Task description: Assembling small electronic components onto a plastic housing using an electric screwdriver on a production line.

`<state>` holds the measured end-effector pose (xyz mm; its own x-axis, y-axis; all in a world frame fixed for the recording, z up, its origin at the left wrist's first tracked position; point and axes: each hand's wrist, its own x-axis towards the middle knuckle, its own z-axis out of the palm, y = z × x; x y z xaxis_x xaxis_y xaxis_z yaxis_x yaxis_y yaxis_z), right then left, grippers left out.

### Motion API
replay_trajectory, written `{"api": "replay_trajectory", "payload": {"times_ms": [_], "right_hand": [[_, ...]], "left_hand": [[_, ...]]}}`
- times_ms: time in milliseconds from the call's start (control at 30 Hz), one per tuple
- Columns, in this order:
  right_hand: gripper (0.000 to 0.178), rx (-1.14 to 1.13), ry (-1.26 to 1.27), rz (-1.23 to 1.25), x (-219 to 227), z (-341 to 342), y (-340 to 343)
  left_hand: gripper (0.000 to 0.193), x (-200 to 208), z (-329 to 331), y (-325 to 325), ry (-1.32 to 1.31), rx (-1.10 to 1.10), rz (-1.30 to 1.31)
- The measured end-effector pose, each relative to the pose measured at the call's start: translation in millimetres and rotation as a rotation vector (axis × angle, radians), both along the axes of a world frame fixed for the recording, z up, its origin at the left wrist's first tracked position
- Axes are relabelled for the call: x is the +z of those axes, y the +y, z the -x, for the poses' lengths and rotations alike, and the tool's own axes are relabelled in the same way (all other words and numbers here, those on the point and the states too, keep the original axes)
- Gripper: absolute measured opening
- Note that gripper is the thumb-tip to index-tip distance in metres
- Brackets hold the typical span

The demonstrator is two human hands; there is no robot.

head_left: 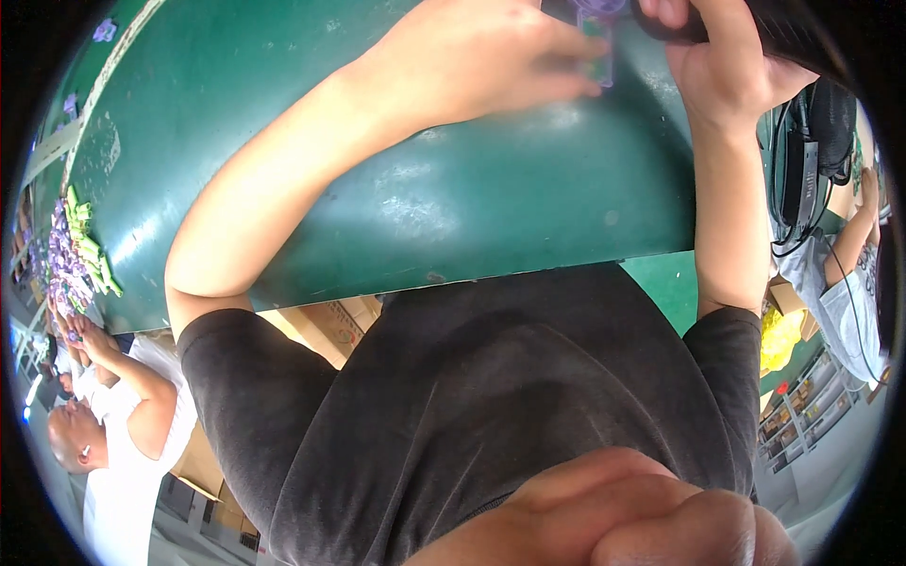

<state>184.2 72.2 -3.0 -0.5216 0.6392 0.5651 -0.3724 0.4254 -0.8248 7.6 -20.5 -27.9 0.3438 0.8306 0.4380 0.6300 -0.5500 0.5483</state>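
Observation:
At the upper edge my left hand [505,66] is smeared by motion. Its fingertips reach a small purple and green translucent piece [600,42], cut off by the frame's top; whether they grip it I cannot tell. To the right, my right hand [727,71] is closed around a dark, thick, rounded object [793,38]. Much of that object lies in shadow or beyond the frame, so its kind is unclear. Both hands are over the far part of the green table [406,208].
Purple flower-like pieces [64,250] and light green pieces [87,250] lie piled on the left. A person in white [132,415] works there. On the right are a black power adapter [802,179] with cables, another person in grey [840,274] and a yellow bag [779,340].

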Motion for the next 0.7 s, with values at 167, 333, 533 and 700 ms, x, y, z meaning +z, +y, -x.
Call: {"api": "replay_trajectory", "payload": {"times_ms": [167,333,533,700], "right_hand": [[0.082,-0.03,-0.051,-0.004,2.8,3.2,-2.6],[0.083,0.084,0.015,0.007,0.7,3.8,1.4],[0.082,0.112,0.009,-0.002,-3.7,4.1,3.8],[0.082,0.089,-0.045,-0.016,-1.1,3.2,3.3]], "left_hand": [[0.031,-1.3,0.2,-1.5,-0.02,-0.005,0.01],[0.031,-6.9,0.4,-1.7,-0.037,-0.002,-0.008],[0.032,-9.6,1.4,-3.1,-0.041,0.004,-0.024],[0.032,-8.8,2.5,-0.3,-0.044,-0.008,-0.039]]}}
